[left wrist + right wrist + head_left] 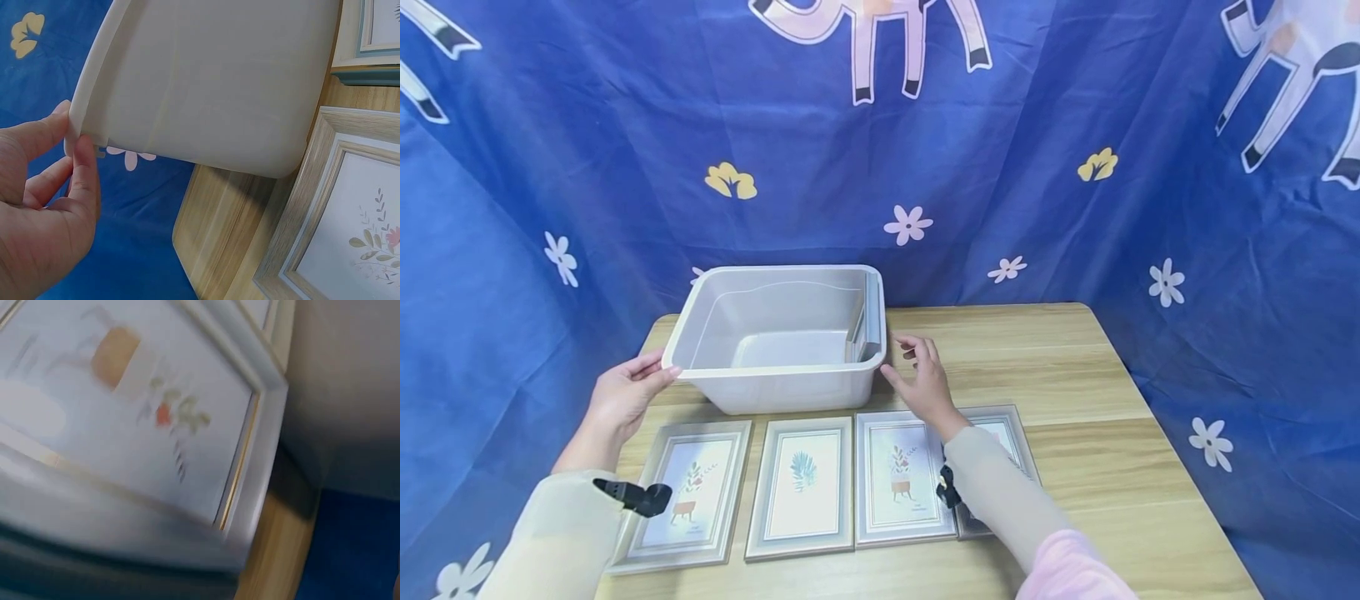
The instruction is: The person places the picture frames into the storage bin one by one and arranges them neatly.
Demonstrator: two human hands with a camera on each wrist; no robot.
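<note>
Pinching, with the left hand (622, 397), the rim of the tub (778, 392) at the table's (1120, 467) far left corner. Holding nothing in the loosely curled right hand (927, 387), beside the tub. Noting four picture frames (803, 487) before it, a fifth frame (872, 312) inside.

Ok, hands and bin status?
Left hand pinching bin rim. Right hand relaxed at right corner, contact unclear. At least one frame inside, right wall. Four frames in front.
</note>
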